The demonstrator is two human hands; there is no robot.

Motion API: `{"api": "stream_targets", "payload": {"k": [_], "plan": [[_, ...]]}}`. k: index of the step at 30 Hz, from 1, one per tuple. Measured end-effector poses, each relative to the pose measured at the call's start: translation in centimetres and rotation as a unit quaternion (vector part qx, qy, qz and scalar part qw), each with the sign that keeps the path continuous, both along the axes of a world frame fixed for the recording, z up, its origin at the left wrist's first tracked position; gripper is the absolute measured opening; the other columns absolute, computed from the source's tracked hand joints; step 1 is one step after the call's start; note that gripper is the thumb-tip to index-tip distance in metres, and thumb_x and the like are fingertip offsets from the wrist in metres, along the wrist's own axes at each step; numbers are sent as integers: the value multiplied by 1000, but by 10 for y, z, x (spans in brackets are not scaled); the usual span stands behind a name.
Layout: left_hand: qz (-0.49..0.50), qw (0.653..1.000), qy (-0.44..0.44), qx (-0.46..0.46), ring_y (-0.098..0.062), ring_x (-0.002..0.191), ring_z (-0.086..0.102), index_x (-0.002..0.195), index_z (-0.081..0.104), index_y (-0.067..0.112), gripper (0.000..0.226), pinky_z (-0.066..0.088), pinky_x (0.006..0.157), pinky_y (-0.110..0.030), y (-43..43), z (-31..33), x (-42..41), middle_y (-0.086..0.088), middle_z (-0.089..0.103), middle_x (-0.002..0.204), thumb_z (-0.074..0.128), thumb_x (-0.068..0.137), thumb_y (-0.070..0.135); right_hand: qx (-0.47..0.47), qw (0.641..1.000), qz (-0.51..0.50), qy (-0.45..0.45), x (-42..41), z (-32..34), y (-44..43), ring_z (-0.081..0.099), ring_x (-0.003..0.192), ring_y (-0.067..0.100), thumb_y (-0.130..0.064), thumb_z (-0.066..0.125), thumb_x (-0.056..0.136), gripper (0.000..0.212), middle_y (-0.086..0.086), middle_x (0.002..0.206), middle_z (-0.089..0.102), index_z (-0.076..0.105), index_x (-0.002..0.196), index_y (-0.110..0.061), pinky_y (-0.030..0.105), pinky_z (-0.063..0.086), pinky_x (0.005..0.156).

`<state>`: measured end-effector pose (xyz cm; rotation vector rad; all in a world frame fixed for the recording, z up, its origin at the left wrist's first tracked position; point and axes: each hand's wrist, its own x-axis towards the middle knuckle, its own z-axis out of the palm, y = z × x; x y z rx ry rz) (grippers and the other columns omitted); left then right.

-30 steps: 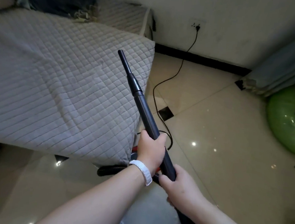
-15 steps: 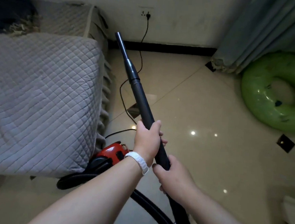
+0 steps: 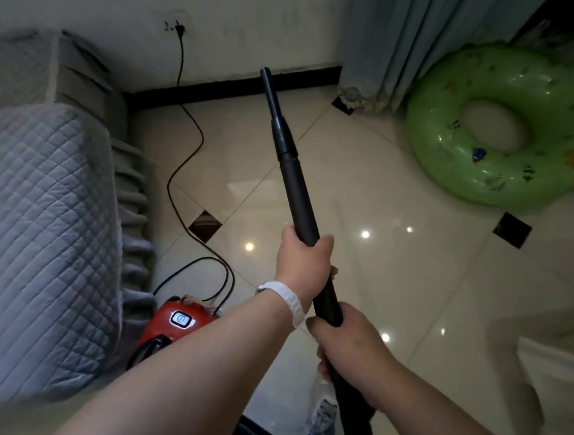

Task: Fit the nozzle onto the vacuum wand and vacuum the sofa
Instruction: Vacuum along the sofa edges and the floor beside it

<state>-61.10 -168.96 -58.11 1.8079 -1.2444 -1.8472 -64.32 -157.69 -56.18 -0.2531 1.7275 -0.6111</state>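
Swung off the sofa (image 3: 38, 215), the wand (image 3: 301, 198) now points over the floor (image 3: 410, 295) toward the wall (image 3: 260, 16). My left hand (image 3: 303, 270) grips it mid-shaft, my right hand (image 3: 347, 345) just below, fingers (image 3: 324, 246) curled round. It looks stiff, light, smooth; I'd keep this two-handed hold low.

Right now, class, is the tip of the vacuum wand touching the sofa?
No: the wand tip is raised over the floor, pointing toward the wall, apart from the sofa.

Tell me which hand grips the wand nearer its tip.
The left hand, the one wearing the white wristband. It grips the wand farther up, while the right hand holds it lower down.
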Motion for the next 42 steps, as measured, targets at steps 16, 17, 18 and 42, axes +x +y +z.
{"api": "stream_targets", "payload": {"k": [16,17,18,42], "plan": [[-90,995,-18,33,-17,61,65,108,45,18,19,59,64,-34,11,-122,-12,-4,57,89,58,95,24,40,989,-50,131,12,-123,24,68,71,30,-38,63,88,22,6,75,64,50,85,-20,31,46,58],[-94,995,-19,35,-18,61,65,108,45,18,19,59,64,-34,12,-134,-11,-4,57,89,58,95,24,42,989,-54,134,15,-133,25,68,69,29,-37,63,88,22,5,74,63,51,85,-20,30,45,58],[-95,995,-20,37,-18,62,65,108,45,17,19,59,64,-33,13,-146,-9,-4,56,89,58,95,24,42,988,-57,136,18,-144,26,66,65,27,-37,64,88,22,5,72,62,51,84,-20,30,45,57],[-174,972,-137,77,-34,85,71,97,49,21,17,62,73,-47,113,-371,35,-11,64,93,63,88,26,128,985,-91,77,71,-340,114,53,60,14,-39,60,93,28,3,71,58,54,88,-12,28,38,54]]}}
